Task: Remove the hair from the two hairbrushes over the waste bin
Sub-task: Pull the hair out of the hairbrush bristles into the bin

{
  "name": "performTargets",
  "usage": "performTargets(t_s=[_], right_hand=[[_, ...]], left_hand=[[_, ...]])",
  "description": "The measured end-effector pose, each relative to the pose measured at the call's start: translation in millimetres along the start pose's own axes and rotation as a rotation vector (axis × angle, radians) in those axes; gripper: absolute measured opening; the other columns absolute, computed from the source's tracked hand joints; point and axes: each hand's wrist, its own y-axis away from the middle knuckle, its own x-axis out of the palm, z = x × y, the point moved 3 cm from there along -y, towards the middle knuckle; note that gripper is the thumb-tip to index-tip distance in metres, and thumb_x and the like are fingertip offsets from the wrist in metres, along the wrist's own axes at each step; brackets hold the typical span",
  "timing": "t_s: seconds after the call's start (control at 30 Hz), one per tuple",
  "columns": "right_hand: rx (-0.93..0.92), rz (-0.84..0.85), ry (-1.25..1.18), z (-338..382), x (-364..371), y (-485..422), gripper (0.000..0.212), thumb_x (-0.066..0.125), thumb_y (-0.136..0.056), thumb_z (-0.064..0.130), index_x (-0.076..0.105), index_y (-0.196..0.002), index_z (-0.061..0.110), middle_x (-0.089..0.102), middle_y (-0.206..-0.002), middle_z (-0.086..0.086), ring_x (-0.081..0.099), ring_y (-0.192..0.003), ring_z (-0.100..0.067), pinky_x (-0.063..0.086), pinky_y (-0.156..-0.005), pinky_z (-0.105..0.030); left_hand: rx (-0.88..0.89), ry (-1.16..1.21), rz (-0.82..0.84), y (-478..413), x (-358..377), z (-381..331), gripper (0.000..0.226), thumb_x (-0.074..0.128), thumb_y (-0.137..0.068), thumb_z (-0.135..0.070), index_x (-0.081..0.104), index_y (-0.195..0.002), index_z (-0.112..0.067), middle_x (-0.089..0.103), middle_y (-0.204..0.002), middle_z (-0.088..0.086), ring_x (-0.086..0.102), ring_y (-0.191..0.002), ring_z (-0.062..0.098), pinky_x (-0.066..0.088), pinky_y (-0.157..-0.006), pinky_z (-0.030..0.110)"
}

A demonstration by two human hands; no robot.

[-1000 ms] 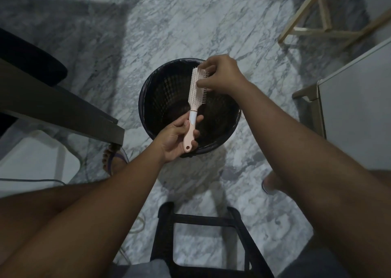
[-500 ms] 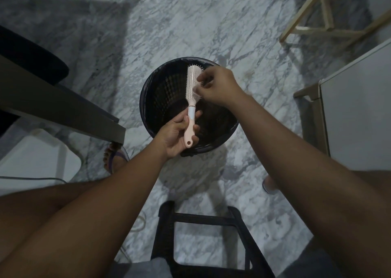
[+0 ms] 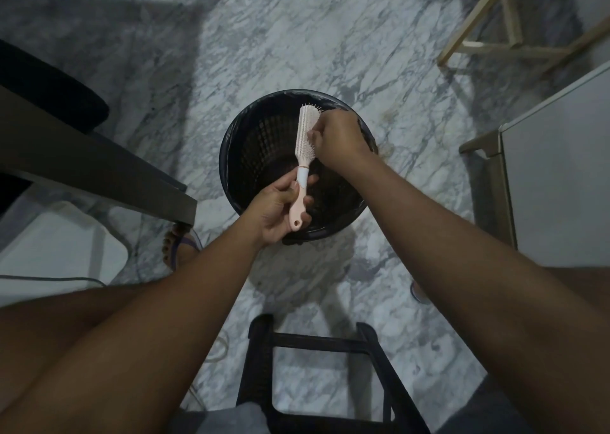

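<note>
Head view. Waste bin [image 3: 257, 143], black with mesh walls, stands on the marble floor [image 3: 297, 37] just toward 12 o'clock from frame centre. Hairbrush [image 3: 302, 174] is over the bin's opening, held nearly upright in frame. Its head points to 12 o'clock and its pink handle end to 6 o'clock, with the bristles facing 3 o'clock.

Left hand [image 3: 277, 209] comes in from 7 o'clock. Its fingers and thumb are wrapped round the handle in a firm grip over the bin's 6 o'clock rim.

Right hand [image 3: 336, 139] comes in from 4 o'clock. It sits at the 3 o'clock side of the brush head with its fingers curled in against the bristles. The fingertips are hidden, so I cannot tell whether they pinch anything. No hair can be made out on the brush in this dim light. The bin's contents are dark and unclear.

Surroundings:
- Dark table [image 3: 82, 156] at 9 o'clock.
- A sandalled foot [image 3: 178, 245] near the table's corner, at about 8 o'clock from the bin.
- Black stool frame [image 3: 317, 341] at 6 o'clock, between the forearms.
- White cabinet [image 3: 554, 169] at 3 o'clock.
- Light wooden frame [image 3: 478, 43] at 1 o'clock.
- Thin cable [image 3: 49, 279] at the 9 o'clock edge.
</note>
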Motion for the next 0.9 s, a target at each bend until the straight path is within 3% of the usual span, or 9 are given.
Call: performTargets(t_s=[0.07,0.2,0.27,0.37,0.4,0.5,0.63,0.73,0.9], right_hand=[[0.032,-0.02,-0.086,-1.4,-2.1,0.1,0.026,0.057,-0.095,0.02,0.069,-0.084,-0.001,0.072,-0.085,-0.016,0.069,-0.077,-0.025,0.056,-0.073,-0.034],[0.2,-0.045,-0.492,-8.4,-7.5,-1.8,0.025,0.047,-0.102,0.016,0.063,-0.089,0.002,0.072,-0.091,-0.02,0.074,-0.07,-0.028,0.062,-0.059,-0.043],[0.16,-0.011,-0.416,-8.9,-8.3,-2.6,0.025,0.047,-0.101,0.015,0.067,-0.091,0.004,0.072,-0.087,-0.016,0.073,-0.073,-0.029,0.062,-0.057,-0.042],[-0.048,0.085,-0.119,-1.3,-5.0,0.9,0.019,0.057,-0.092,0.014,0.075,-0.095,0.007,0.073,-0.092,-0.009,0.07,-0.087,-0.023,0.051,-0.075,-0.018],[-0.11,0.095,-0.044,1.0,-3.2,2.3,0.018,0.06,-0.088,0.012,0.077,-0.095,0.009,0.073,-0.097,-0.008,0.069,-0.092,-0.021,0.047,-0.078,-0.017],[-0.175,0.078,0.037,4.4,-3.9,2.7,0.018,0.064,-0.081,0.011,0.079,-0.091,0.008,0.074,-0.098,-0.011,0.067,-0.096,-0.024,0.051,-0.084,-0.025],[-0.187,0.091,0.124,4.1,-2.7,0.2,0.019,0.07,-0.081,0.027,0.078,-0.083,0.01,0.072,-0.088,-0.013,0.067,-0.088,-0.027,0.056,-0.081,-0.034],[-0.162,0.085,0.178,7.3,-1.3,-0.1,0.024,0.07,-0.083,0.035,0.076,-0.092,0.014,0.063,-0.105,-0.014,0.064,-0.093,-0.031,0.053,-0.078,-0.035],[-0.147,0.071,0.346,10.6,2.7,2.8,0.017,0.058,-0.091,0.011,0.063,-0.1,-0.002,0.057,-0.109,-0.021,0.062,-0.093,-0.04,0.041,-0.068,-0.036]], left_hand=[[0.0,0.042,0.0,-0.2,1.2,1.1,0.042,0.04,-0.103,-0.007,0.05,-0.142,-0.018,0.065,-0.119,0.002,0.053,-0.072,0.015,0.042,-0.052,0.026],[0.025,0.06,-0.028,0.2,-6.5,1.0,0.04,0.039,-0.103,-0.008,0.05,-0.141,-0.017,0.065,-0.126,0.001,0.052,-0.072,0.014,0.04,-0.052,0.025],[0.024,0.051,-0.031,-0.2,-8.5,1.7,0.04,0.04,-0.103,-0.008,0.052,-0.139,-0.018,0.065,-0.126,0.001,0.053,-0.072,0.014,0.041,-0.053,0.025],[0.02,0.062,-0.02,-0.9,-4.8,2.8,0.04,0.04,-0.103,-0.008,0.051,-0.14,-0.019,0.066,-0.123,0.001,0.052,-0.072,0.014,0.041,-0.053,0.025],[0.021,0.065,-0.014,-1.1,-2.8,3.2,0.041,0.04,-0.103,-0.008,0.05,-0.142,-0.019,0.065,-0.122,0.001,0.052,-0.072,0.014,0.041,-0.053,0.025],[0.033,0.029,-0.008,-1.2,-1.3,3.1,0.043,0.04,-0.103,-0.008,0.049,-0.144,-0.02,0.063,-0.119,0.0,0.05,-0.073,0.014,0.041,-0.053,0.026],[0.03,-0.032,-0.007,-0.8,-0.4,0.7,0.045,0.039,-0.103,-0.007,0.047,-0.145,-0.021,0.062,-0.117,0.0,0.05,-0.072,0.014,0.042,-0.053,0.027],[0.029,-0.037,-0.014,-1.0,2.2,-0.1,0.044,0.038,-0.104,-0.007,0.048,-0.144,-0.022,0.06,-0.122,0.002,0.05,-0.072,0.014,0.042,-0.052,0.026],[-0.003,0.006,0.005,-1.5,7.1,5.2,0.042,0.038,-0.104,-0.006,0.049,-0.143,-0.017,0.061,-0.124,0.005,0.051,-0.071,0.014,0.041,-0.052,0.025]])
